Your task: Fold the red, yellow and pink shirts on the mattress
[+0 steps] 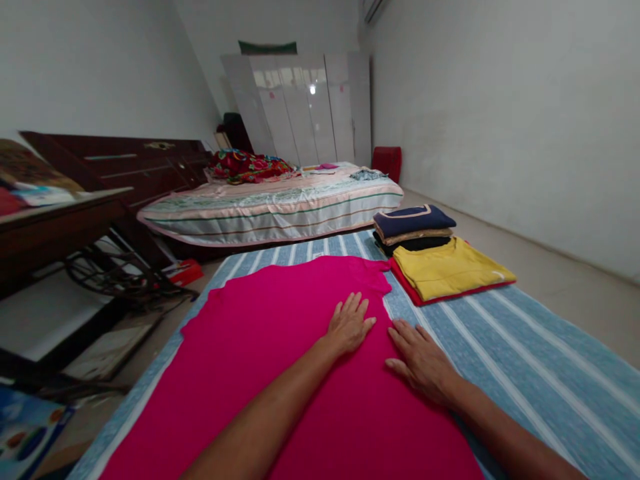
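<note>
A bright pink garment lies spread flat over a blue and white striped cover. My left hand rests palm down on the garment, right of its middle, fingers spread and holding nothing. Close by on the right, my right hand lies flat across the garment's right edge, its fingers apart and partly over the striped cover. Beyond my right hand sits a folded yellow garment on top of a red one. Behind these is a stack of folded clothes with a dark blue one on top.
A larger bed with a red floral blanket stands beyond the striped surface. On the left is a wooden table with a metal frame underneath. A pale wardrobe and a red case are at the back.
</note>
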{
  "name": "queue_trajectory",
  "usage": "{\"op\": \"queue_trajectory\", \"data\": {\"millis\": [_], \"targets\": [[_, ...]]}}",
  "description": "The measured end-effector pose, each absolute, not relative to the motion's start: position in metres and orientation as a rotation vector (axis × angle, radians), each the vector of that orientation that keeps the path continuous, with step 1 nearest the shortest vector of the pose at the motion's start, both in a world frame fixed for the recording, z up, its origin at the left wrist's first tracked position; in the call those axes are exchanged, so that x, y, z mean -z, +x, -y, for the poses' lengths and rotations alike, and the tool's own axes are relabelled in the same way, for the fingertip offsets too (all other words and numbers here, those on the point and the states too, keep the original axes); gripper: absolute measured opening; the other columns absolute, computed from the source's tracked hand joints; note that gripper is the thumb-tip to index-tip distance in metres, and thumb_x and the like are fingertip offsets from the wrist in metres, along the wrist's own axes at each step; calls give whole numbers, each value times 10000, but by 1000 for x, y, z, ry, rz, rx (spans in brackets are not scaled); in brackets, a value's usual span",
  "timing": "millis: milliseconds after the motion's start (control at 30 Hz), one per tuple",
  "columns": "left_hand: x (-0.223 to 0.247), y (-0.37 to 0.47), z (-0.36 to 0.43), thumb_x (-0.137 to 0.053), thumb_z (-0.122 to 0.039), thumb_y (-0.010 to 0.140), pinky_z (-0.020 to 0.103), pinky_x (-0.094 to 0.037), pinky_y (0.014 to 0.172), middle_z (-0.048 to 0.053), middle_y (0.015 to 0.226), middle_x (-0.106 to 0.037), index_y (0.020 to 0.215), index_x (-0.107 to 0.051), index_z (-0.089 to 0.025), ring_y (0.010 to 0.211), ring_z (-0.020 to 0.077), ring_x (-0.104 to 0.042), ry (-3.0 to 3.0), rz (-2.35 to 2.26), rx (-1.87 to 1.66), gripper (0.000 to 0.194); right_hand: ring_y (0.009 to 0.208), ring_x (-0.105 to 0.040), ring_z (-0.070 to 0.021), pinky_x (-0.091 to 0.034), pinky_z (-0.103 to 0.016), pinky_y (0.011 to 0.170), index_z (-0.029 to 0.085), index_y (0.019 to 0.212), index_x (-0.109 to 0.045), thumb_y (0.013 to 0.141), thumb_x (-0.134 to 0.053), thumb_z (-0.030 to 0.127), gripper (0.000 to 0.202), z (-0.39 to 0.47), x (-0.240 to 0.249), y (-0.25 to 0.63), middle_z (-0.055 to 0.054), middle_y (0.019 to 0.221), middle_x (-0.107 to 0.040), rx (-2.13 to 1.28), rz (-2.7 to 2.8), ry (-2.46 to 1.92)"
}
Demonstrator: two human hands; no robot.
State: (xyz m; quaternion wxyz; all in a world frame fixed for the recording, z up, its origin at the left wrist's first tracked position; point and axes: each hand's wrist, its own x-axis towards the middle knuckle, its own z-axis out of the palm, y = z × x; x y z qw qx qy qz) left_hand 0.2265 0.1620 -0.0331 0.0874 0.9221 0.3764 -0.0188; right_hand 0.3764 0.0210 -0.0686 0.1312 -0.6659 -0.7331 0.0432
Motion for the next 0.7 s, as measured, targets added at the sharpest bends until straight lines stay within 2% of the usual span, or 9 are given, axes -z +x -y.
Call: {"op": "queue_trajectory", "data": {"millis": [200, 400, 600, 700], "targets": [[42, 249, -158, -278, -434, 941, 491, -154, 1141, 107, 1527, -254, 1432, -320, -145, 1418, 247, -168, 2756, -1036, 30, 571, 1350, -315, -321, -277, -515, 1082, 113, 1351, -479, 891, -448, 543, 630, -21, 66, 374, -184, 1449, -365, -58, 2121, -1965], [50, 247, -159, -292, -423, 941, 524, -158, 1134, 87, 1535, -238, 1442, -299, -181, 1425, 244, -137, 2781, -996, 8, 556, 1319, -376, -309, -254, -514, 1103, 153, 1247, -586, 869, -519, 501, 518, -17, 68, 357, -152, 1384, -475, 78, 2155, -1752], [50, 247, -160, -333, -404, 934, 518, -155, 1134, 80, 1519, -287, 1426, -320, -194, 1413, 233, -186, 2783, -934, -31, 535, 1292, -414, -317, -350, -487, 1060, 120, 1298, -540, 824, -599, 443, 576, -12, 69, 344, -177, 1379, -468, 17, 2222, -1738], [51, 248, -160, -361, -382, 932, 493, -180, 1131, 96, 1485, -354, 1398, -360, -183, 1384, 229, -265, 2761, -956, -105, 507, 1292, -412, -324, -368, -488, 1048, 122, 1311, -528, 823, -602, 424, 578, -12, 66, 345, -179, 1391, -450, -26, 2241, -1759]]}}
